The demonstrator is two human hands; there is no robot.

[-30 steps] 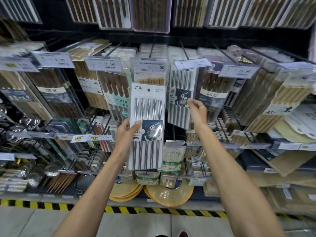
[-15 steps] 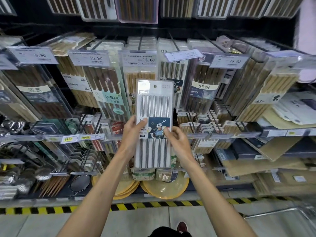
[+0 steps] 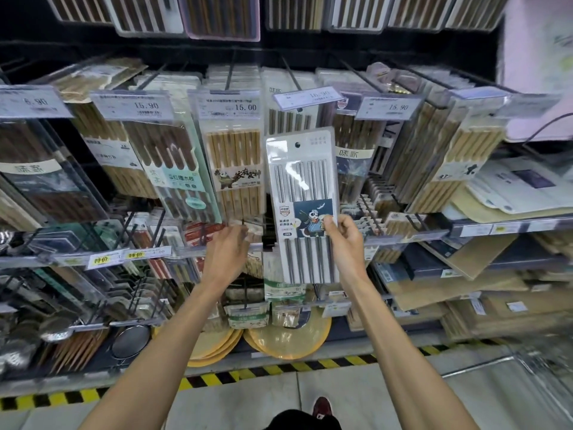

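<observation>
Steel chopstick pack (image 3: 302,181) — a white card with a clear blister over a row of grey metal sticks and a cartoon panda label across its middle — stands upright in the air in front of the hanging display, its punched hole at the top free of any hook. The right hand (image 3: 344,240) pinches it at the right edge about mid-height, with the thumb on the front beside the panda label and the fingers curled behind. The left hand (image 3: 228,252) is off the pack, just to its left and slightly lower, with its back to the camera and fingers loosely spread, holding nothing; its fingertips blur into the goods behind, so whether they touch anything cannot be told. Directly behind the pack hang similar grey-stick packs (image 3: 288,119) under a tilted price tag (image 3: 307,97). To the left hangs a bamboo chopstick pack (image 3: 237,169) with its own panda picture, under a tag reading 15.00 (image 3: 231,107), and further left a dark-wood pack with a teal label (image 3: 183,181). Below the hands, round yellow plates (image 3: 288,339) lean on the lowest shelf. A black-and-yellow stripe (image 3: 325,364) runs along the floor — and a red shoe (image 3: 322,406) shows at the bottom edge.
</observation>
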